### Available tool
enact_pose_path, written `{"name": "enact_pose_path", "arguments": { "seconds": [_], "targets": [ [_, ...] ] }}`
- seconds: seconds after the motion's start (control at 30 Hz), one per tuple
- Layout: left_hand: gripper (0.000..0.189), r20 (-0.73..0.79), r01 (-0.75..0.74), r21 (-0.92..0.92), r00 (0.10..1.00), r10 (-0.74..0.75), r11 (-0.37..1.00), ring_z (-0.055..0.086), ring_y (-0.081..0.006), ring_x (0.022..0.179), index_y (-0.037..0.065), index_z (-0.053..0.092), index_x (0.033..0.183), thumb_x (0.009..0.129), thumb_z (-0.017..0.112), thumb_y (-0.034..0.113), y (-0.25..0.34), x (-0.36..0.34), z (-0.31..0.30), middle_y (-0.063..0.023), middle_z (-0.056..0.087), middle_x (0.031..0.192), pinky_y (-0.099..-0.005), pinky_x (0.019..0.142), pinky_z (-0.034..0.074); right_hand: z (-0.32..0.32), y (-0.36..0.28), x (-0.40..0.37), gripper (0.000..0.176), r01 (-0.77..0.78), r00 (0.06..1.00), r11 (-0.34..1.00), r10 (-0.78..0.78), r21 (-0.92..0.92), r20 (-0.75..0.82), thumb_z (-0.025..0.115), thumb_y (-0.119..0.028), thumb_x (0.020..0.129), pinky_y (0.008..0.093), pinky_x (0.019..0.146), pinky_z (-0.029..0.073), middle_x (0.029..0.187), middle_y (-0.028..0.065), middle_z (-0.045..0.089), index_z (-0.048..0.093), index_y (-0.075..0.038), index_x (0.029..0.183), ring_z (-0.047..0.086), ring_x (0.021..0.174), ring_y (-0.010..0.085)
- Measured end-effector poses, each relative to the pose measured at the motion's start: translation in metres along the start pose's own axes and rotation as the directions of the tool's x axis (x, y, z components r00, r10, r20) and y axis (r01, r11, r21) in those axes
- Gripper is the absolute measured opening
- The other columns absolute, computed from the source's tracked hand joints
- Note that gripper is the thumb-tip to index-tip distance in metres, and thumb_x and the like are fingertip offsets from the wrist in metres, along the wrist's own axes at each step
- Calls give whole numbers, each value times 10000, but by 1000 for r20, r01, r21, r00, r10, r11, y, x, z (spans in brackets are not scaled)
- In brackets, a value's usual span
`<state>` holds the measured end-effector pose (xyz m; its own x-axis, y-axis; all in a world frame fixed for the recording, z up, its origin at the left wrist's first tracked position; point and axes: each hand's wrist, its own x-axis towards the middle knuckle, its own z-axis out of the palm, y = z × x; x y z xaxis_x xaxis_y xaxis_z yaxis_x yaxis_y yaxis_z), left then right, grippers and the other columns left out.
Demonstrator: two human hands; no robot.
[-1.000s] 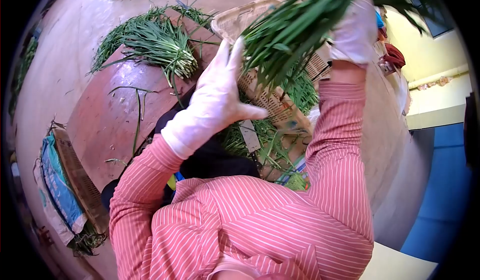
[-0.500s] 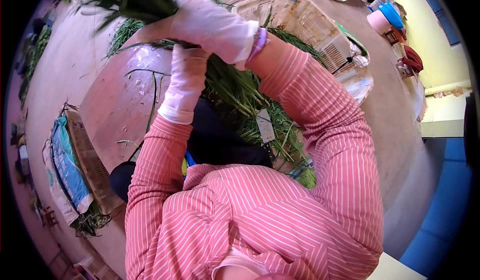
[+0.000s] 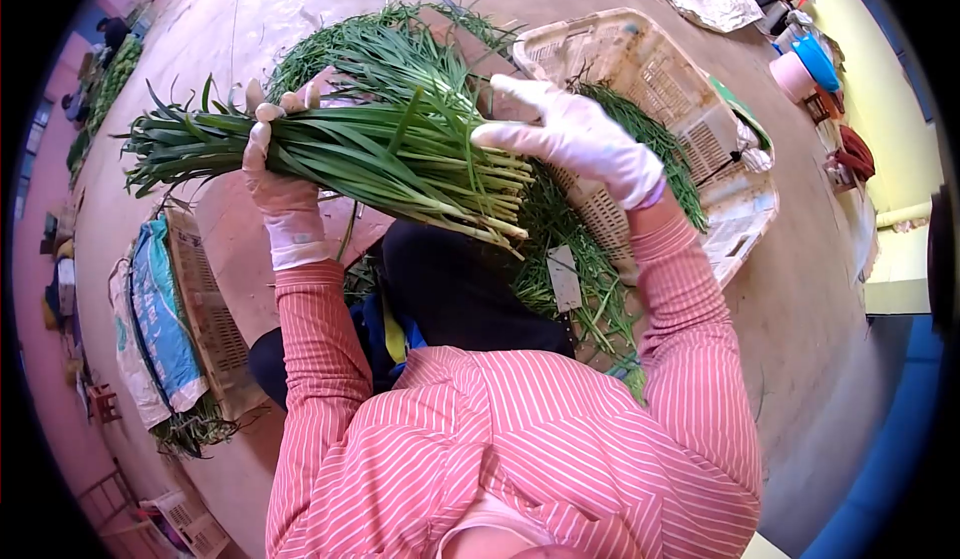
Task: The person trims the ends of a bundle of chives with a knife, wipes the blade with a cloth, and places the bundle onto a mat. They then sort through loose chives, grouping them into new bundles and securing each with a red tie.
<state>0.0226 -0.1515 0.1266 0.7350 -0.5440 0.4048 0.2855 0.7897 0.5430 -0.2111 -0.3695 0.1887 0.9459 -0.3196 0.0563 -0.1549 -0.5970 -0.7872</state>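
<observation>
A thick bunch of garlic chives lies sideways across my left hand, leaves to the left and pale stem ends to the right. The gloved fingers of that hand wrap round the leafy part from below. My right hand, also in a white glove, is open beside the stem ends, its fingers spread and pointing left toward them. Behind the bunch, more loose chives are heaped on the round pinkish board. Further chives lie near my knee, with a pale flat card among them.
A dirty cream plastic crate with some greens stands on the right. To the left is another crate beside a blue and white sack. A pink bucket and a blue basin stand by the yellow wall.
My right hand has come off the bunch, moved right and opened. The bunch has come down nearer and turned sideways in my left hand, which has shifted left. The view has shifted slightly.
</observation>
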Motion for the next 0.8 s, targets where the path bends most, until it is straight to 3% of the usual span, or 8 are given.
{"name": "enact_pose_path", "arguments": {
  "seconds": [0.1, 0.2, 0.23, 0.3, 0.47, 0.53, 0.67, 0.8],
  "targets": [
    [671, 37, -26, -10, 999, 26, 1000, 594, -205, 1048, 42, 343, 1474, 879, 615, 189, -7, 2, -5, 13, 658, 992, -520, 1159, 311, 26, -3, 23, 1091, 75, 996, 937, -51, -340, 80, 590, -837, 683, 416, 1001, 425, 1172, 278, 613, 532, 98, 1242, 582, 1140, 381],
    [683, 74, -10, -17, 997, 11, 1000, 589, -206, 1047, 39, 338, 1478, 876, 626, 185, -13, 3, -1, 12, 655, 992, -516, 1147, 334, 48, 1, 28, 607, 162, 987, 982, -162, -98, 8, 659, -610, 777, 409, 892, 459, 980, 160, 690, 703, -87, 1083, 625, 961, 329],
    [678, 69, -22, -12, 997, 23, 1000, 589, -208, 1047, 39, 341, 1476, 877, 625, 180, -14, 4, -1, 10, 655, 991, -516, 1150, 330, 58, 8, 24, 298, 210, 960, 972, -225, -104, -166, 665, -395, 843, 399, 805, 473, 880, 107, 696, 738, -142, 981, 630, 891, 285],
    [643, 39, -33, -39, 999, 34, 999, 586, -211, 1052, 37, 373, 1453, 877, 627, 167, -10, 4, -5, 0, 660, 1006, -519, 1164, 309, 62, 19, 19, 168, 265, 869, 949, -312, -172, -385, 615, -173, 916, 327, 646, 513, 860, 80, 711, 718, -107, 1032, 638, 718, 190],
    [557, 20, -116, -232, 992, 124, 966, 590, -213, 1046, 38, 453, 1378, 860, 640, 117, 20, 6, -42, -34, 659, 1021, -526, 1184, 275, 36, 81, -31, 230, 115, 764, 986, -166, -122, -624, 578, -209, 972, 248, 691, 580, 936, 31, 750, 691, -109, 1145, 717, 797, 123],
    [559, -65, -167, -166, 985, 159, 972, 595, -210, 1026, 28, 450, 1374, 858, 642, 121, 28, 4, -43, -65, 636, 995, -524, 1179, 287, 23, 107, -59, 250, -322, 858, 905, 156, -277, -489, 559, -330, 980, 292, 590, 526, 836, 5, 742, 719, -184, 1104, 679, 665, 126],
    [557, -107, -221, -92, 972, 211, 971, 599, -205, 1001, 16, 453, 1360, 850, 650, 125, 40, 6, -48, -84, 615, 976, -523, 1171, 301, 18, 166, -96, 465, -505, 858, 570, 417, -648, -302, 640, -388, 904, 389, 792, 526, 1101, 118, 695, 597, -157, 1305, 672, 929, 295],
    [436, -161, -269, -45, 952, 259, 962, 607, -208, 971, 1, 528, 1246, 846, 641, 135, 49, 9, -51, -88, 621, 975, -523, 1167, 306, 24, 162, -88, 572, -390, 912, 657, 176, -645, -371, 661, -360, 885, 406, 960, 474, 1228, 173, 626, 514, -74, 1357, 610, 1121, 303]
  ]
}}
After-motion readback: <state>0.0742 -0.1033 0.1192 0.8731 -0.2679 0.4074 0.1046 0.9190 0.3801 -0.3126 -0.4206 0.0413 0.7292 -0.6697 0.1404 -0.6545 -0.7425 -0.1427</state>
